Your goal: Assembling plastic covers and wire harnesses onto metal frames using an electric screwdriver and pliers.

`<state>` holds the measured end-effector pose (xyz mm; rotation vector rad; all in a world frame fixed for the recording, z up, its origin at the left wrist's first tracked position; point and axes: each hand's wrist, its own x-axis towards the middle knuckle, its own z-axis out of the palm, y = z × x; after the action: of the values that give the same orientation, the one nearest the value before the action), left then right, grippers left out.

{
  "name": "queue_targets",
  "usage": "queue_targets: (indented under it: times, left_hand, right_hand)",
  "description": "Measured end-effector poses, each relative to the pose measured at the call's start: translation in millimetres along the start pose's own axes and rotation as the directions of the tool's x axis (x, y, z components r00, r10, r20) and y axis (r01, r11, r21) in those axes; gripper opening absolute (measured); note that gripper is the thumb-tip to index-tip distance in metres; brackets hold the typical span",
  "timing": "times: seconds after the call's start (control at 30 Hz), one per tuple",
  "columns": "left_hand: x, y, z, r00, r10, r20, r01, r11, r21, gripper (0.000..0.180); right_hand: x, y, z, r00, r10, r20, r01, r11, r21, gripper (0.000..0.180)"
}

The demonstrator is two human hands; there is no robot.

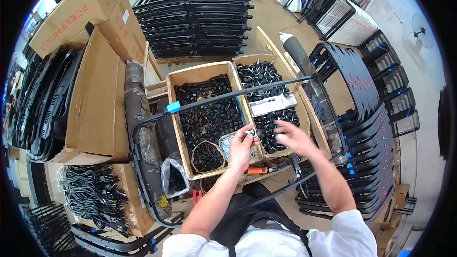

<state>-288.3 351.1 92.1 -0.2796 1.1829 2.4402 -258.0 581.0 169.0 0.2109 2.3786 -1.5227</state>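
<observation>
Two parts boxes [202,77] underlie left hand [242,146] pinching, seemingly, one fitting [249,133].

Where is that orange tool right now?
In the head view the orange tool lies near the middle, just below the left hand, along the near edge of the cardboard box of small black parts.
</observation>
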Motion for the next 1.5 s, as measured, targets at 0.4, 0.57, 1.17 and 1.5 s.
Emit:
queue_targets:
  times: [0.4,0.57,1.17,1.5]
  left_hand:
    - [-52,16,-53,0.991,-0.087,-0.097,0.126,0.834,0.538,0.043]
    - [-103,22,-40,0.979,-0.046,-0.2,0.16,0.779,0.606,0.041]
    - [-198,-32,-1,0.978,0.177,0.113,-0.167,0.327,0.93,0.036]
    - [-203,-60,26,1.0,0.014,-0.016,0.008,0.492,0.871,0.036]
  right_hand:
    - [115,-23,-11,0.897,-0.425,-0.12,0.337,0.834,-0.437,0.037]
    - [197,-21,-25,0.807,-0.58,0.107,0.54,0.653,-0.532,0.035]
    - [251,-41,-2,0.88,-0.418,0.228,0.407,0.41,-0.816,0.047]
    - [255,-47,-1,0.894,-0.357,0.272,0.367,0.235,-0.9,0.056]
